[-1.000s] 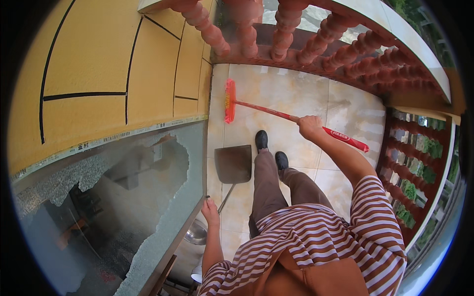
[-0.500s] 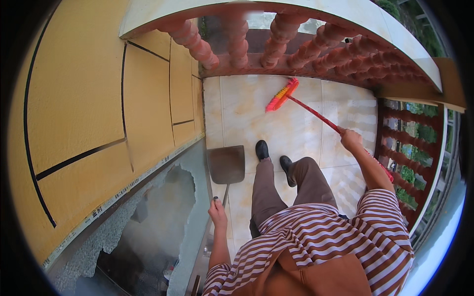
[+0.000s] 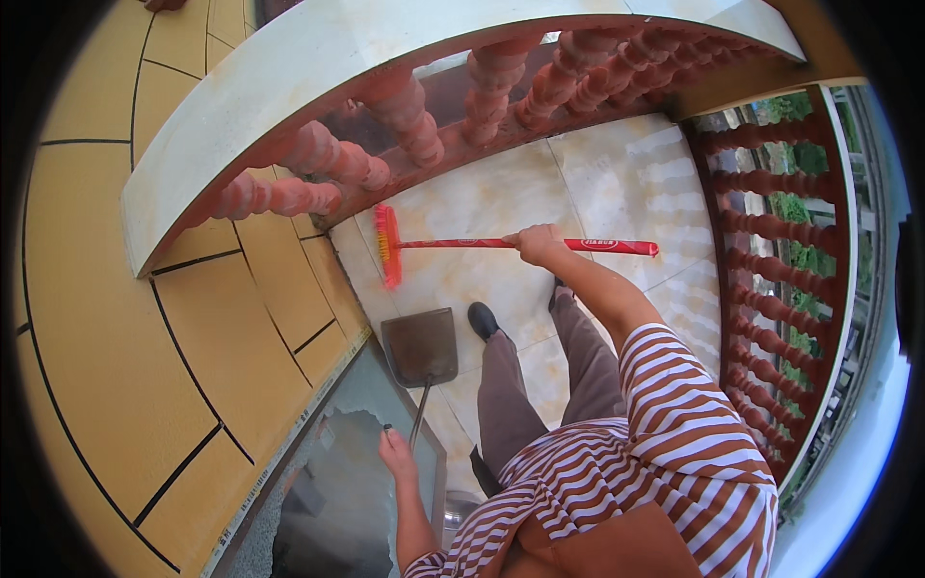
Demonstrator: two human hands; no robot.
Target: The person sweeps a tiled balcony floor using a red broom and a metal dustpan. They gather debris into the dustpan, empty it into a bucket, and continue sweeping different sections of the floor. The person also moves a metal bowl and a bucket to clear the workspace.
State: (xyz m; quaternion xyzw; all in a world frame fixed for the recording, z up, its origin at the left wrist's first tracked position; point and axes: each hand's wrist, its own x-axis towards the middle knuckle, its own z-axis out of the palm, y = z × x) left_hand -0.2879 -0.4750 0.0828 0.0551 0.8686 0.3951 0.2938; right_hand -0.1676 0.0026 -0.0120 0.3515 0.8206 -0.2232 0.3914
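My right hand (image 3: 538, 244) is closed around the red handle of a broom (image 3: 453, 244), which lies nearly level across the view. Its head, with pink and yellow bristles (image 3: 387, 247), is over the pale tiles near the far left corner. At my left, a long-handled grey-brown dustpan (image 3: 420, 347) rests on the floor beside the wall. My left hand (image 3: 396, 453) is closed at the dustpan's thin handle, and a small dark tip sticks out above the fist. Part of that handle is hidden behind my hand.
A curved white rail (image 3: 318, 67) over red balusters (image 3: 414, 120) bounds the far side. Another red balustrade (image 3: 771, 231) stands at the right. On the left are a yellow wall (image 3: 106, 318) and a glass pane (image 3: 337, 491). My black shoes (image 3: 483, 320) stand on the tiles (image 3: 501, 188).
The broom head has swept left toward the corner, and its handle has swung from slanting to nearly level. My right hand moved left with it. The whole view has turned.
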